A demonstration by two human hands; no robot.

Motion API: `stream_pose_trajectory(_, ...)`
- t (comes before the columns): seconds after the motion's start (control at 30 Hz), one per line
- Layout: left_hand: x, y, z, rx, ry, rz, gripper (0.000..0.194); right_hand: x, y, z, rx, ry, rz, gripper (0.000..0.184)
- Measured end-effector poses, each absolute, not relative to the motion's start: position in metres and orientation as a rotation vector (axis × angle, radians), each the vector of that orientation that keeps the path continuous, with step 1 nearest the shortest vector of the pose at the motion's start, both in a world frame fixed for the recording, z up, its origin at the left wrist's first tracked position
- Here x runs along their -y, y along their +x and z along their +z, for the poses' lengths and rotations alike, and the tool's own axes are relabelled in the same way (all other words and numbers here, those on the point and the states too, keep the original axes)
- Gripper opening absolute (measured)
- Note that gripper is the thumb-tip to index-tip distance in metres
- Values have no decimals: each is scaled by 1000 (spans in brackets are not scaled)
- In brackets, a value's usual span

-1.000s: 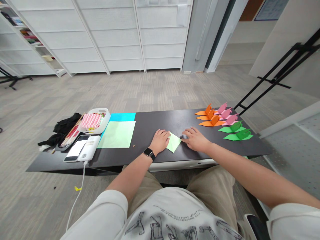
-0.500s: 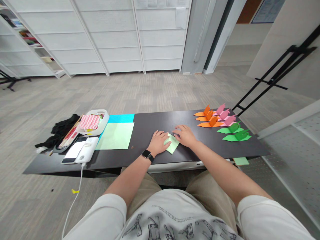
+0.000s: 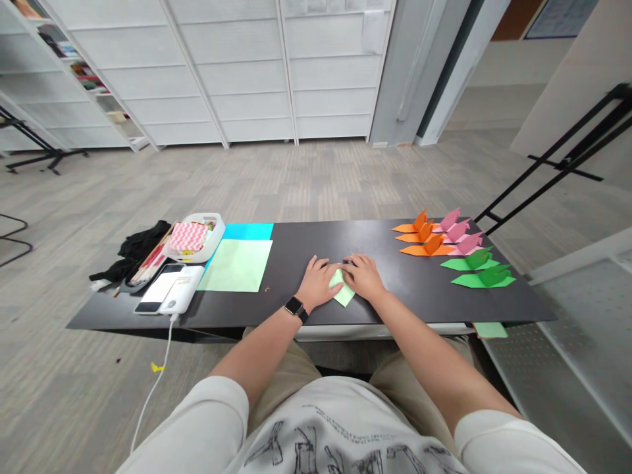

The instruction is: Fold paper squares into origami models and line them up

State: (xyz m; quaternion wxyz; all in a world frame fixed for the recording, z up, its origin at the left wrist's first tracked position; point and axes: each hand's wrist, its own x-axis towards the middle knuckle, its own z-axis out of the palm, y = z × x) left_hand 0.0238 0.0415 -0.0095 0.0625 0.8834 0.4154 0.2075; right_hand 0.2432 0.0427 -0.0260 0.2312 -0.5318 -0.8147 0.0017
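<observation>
Dark table [image 3: 301, 237] on a grey carpeted floor, seen from a seated person's head. Left hand [image 3: 315, 284] lies palm down, fingers open, its thumb on a small pale green paper [image 3: 345, 295] at the near middle edge. Right hand [image 3: 366, 276] is open too, fingers bent, tips at the paper's far side; neither appears to grip. This piece looks only partly folded. Around it, at two o'clock, three orange birds [image 3: 428, 249] and three pink birds [image 3: 467, 244] of folded paper look complete, as do two green birds [image 3: 484, 279] towards three o'clock. At four o'clock, a green sheet [image 3: 490, 330] shows by the near edge. Flat and unfolded towards ten o'clock are a light green sheet [image 3: 237, 266] and blue paper [image 3: 251, 231]; beyond sits a white box [image 3: 218, 232]. Towards nine o'clock lie a phone [image 3: 154, 294] and a corded white device [image 3: 184, 295]. Print on the shirt [image 3: 340, 428] cannot be read; no brand is legible.
</observation>
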Motion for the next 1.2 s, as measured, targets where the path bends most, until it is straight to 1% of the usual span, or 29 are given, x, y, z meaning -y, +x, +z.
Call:
stream_pose_trajectory(0.3, -24, -16, 3, -1175, 2711, 511, 44, -43, 243, -26, 2242, -1467, 13, 33)
stream_pose_trajectory(0.43, -13, -42, 9, -1092, 2692, 498, 46, -44, 243, -28, 2228, -1462, 25, 33)
stream_pose_trajectory(0.57, -11, -62, 18, -1027, 2673, 467, 44, -45, 244, -30, 2219, -1453, 30, 32)
stream_pose_trajectory(0.67, -19, -69, 26, -1049, 2612, 546, 44, -46, 243, -30, 2212, -1455, 44, 33)
stream_pose_trajectory(0.77, -29, -63, 30, -1168, 2511, 759, 43, -45, 242, -29, 2199, -1478, 43, 32)
stream_pose_trajectory(0.87, -35, -40, 28, -1171, 2468, 856, 32, -45, 241, -27, 2178, -1518, 29, 31)
stream_pose_trajectory(0.93, -34, -21, 23, -1068, 2500, 780, 29, -46, 240, -26, 2166, -1534, 35, 31)
stream_pose_trajectory(1.03, -34, 4, 14, -933, 2603, 595, 30, -47, 243, -27, 2073, -1544, 82, 34)
stream_pose_trajectory(1.2, -50, 14, 9, -1088, 2622, 469, 31, -50, 252, -30, 1727, -1496, 213, 35)
